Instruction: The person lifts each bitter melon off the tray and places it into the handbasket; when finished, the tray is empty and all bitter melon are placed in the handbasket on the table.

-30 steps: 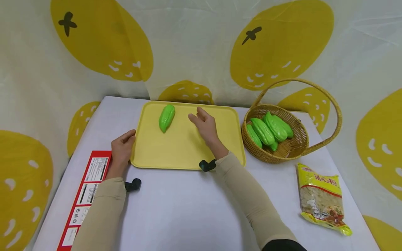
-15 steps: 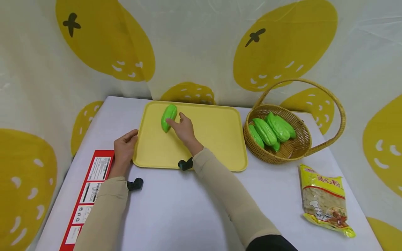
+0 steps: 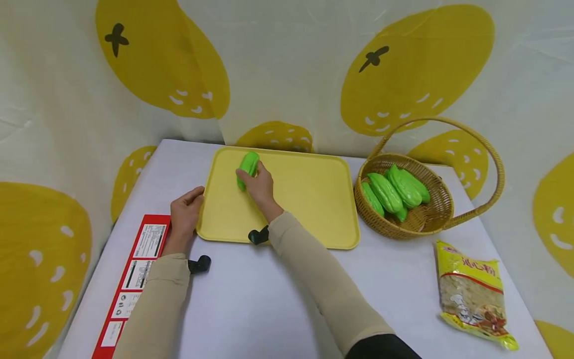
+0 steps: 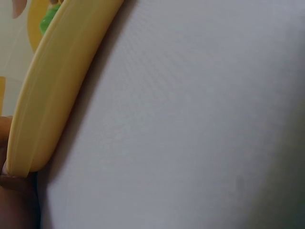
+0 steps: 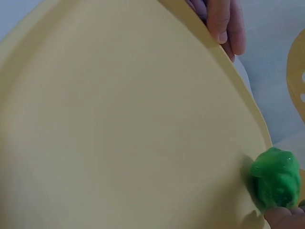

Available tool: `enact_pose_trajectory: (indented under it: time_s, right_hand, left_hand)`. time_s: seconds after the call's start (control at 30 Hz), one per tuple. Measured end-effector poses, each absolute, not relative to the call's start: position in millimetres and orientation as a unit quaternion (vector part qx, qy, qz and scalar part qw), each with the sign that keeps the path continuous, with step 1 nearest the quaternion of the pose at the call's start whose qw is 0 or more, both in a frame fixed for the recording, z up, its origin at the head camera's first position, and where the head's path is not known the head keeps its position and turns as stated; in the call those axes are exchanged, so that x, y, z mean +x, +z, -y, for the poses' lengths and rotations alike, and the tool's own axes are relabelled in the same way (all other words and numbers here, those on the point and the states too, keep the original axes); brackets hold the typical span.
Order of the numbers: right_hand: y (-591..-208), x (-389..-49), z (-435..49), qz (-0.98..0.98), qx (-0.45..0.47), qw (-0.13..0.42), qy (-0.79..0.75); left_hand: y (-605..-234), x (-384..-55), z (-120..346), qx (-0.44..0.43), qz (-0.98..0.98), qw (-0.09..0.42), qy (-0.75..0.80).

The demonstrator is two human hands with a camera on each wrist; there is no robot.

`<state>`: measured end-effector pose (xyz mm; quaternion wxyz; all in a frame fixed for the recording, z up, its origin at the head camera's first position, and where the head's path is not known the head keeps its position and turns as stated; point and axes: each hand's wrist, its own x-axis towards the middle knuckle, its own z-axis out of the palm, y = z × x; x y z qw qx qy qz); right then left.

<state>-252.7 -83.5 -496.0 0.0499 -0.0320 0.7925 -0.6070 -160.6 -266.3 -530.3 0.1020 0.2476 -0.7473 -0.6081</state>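
In the head view my right hand holds a glossy green, ridged vegetable, which looks like a bitter melon, between thumb and fingers. It is over the left part of the yellow tray; I cannot tell whether it touches the tray. The right wrist view shows the melon's bumpy end beside the tray's rim, with a fingertip against it. My left hand grips the tray's left edge, its thumb on the rim. In the left wrist view only part of that hand shows beside the tray's edge.
To the right of the tray stands a wicker basket with a tall handle, holding several similar green melons. A yellow food packet lies at the right front. A red-and-white box lies by my left forearm. A fruit-print cloth hangs behind the table.
My right hand has moved left across the tray to the green melon and taken hold of it. The left hand has stayed on the tray's edge. The head view has shifted slightly.
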Motion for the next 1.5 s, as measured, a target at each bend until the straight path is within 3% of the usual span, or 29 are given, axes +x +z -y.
enact_pose_trajectory:
  time_s: [0.67,1.5]
  right_hand:
    - [-509.5,-253.5,92.3,-0.841,-0.053,0.034,-0.537]
    - [-491.4,-247.7,71.0,-0.828,-0.080,0.078,-0.549]
  left_hand:
    - [-532.0,-162.3,263.8,0.238,0.750,0.117,-0.606]
    - [-525.6,-161.3,262.5,0.244,0.764,0.106,-0.587]
